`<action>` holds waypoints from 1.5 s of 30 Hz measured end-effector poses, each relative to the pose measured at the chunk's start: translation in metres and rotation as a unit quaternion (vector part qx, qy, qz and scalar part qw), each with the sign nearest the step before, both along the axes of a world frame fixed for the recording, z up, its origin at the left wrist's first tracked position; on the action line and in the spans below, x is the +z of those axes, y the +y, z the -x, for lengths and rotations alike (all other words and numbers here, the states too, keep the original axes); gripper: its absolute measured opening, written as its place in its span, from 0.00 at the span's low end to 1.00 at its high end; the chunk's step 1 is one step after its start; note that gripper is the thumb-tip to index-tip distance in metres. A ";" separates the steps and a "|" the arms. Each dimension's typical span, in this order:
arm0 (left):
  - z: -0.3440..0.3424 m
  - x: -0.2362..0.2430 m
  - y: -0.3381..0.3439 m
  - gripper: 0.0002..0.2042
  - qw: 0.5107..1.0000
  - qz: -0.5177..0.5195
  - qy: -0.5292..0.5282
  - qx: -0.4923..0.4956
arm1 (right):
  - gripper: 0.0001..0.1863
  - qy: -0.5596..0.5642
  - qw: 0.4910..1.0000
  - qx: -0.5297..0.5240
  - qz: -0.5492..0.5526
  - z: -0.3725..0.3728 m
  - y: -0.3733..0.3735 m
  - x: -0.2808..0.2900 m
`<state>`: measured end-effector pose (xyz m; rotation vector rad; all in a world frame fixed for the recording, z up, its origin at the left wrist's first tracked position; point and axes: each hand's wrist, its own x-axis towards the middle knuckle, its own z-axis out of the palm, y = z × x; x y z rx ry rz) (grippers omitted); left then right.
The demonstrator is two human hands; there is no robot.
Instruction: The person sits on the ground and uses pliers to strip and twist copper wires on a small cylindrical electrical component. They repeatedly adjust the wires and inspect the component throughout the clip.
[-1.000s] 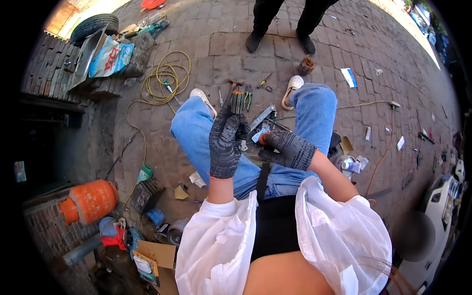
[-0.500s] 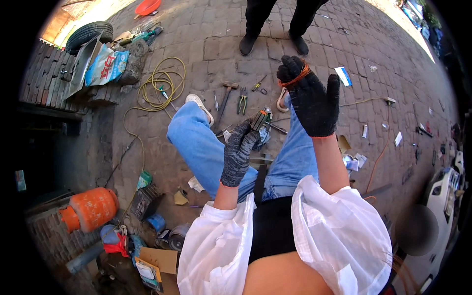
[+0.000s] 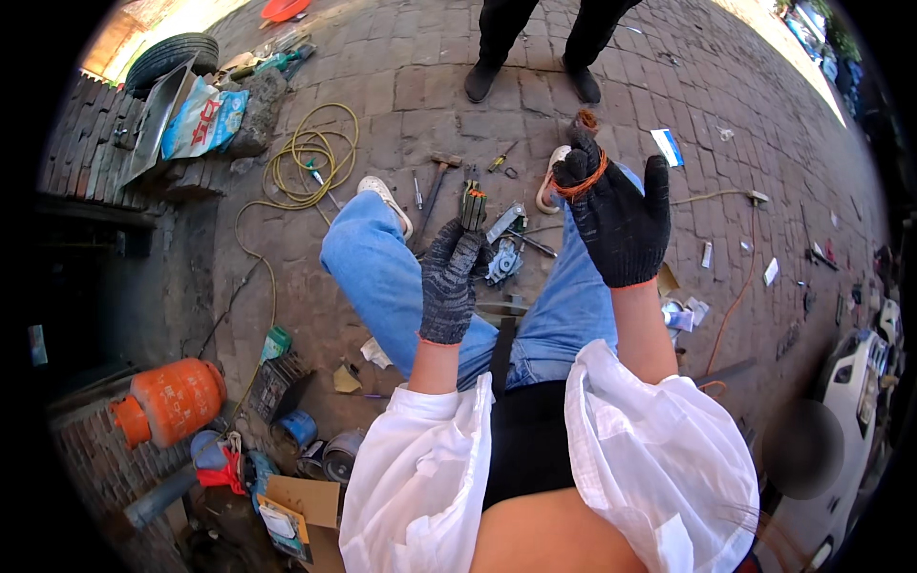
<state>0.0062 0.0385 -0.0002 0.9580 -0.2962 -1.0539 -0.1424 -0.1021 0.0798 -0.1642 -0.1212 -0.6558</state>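
Observation:
My left hand [image 3: 451, 286], in a grey speckled glove, has its fingers closed around a small grey ribbed metal core [image 3: 474, 211] with orange pieces at its top. My right hand [image 3: 614, 212], in a black glove, has its thumb raised and its fingers bent. Thin orange copper wire [image 3: 581, 183] loops across these fingers, and a rust-brown tuft shows beyond their tips. Between my legs lie a silvery metal part [image 3: 503, 263] and a flat metal piece [image 3: 506, 222]. A hammer [image 3: 439, 181], a screwdriver [image 3: 417, 190] and a yellow-handled screwdriver [image 3: 501, 157] rest ahead.
Another person's dark shoes [image 3: 584, 86] stand ahead on the brick paving. A yellow hose [image 3: 306, 199] lies coiled at left. An orange gas cylinder [image 3: 177, 401], a cardboard box [image 3: 308, 498] and paint cans are at lower left. A white car [image 3: 841, 435] is at right.
My left hand with the metal core has shifted slightly left and up, uncovering the silvery part. My right hand has lowered a little and its fingers have bent.

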 end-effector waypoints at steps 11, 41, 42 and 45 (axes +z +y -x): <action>0.013 -0.017 0.002 0.13 0.982 -0.023 -0.187 0.034 | 0.23 0.505 0.540 -0.170 0.652 -0.030 0.038 -0.029; -0.060 -0.056 0.036 0.14 0.924 0.154 0.340 0.088 | 0.12 0.269 0.938 -0.210 0.062 0.070 -0.030 0.011; -0.065 -0.052 0.033 0.14 0.929 0.145 0.331 0.077 | 0.12 0.356 0.899 -0.238 0.089 0.073 -0.025 0.011; -0.063 -0.051 0.026 0.13 0.947 0.073 0.305 0.062 | 0.14 0.382 0.899 -0.104 0.189 0.065 -0.014 -0.001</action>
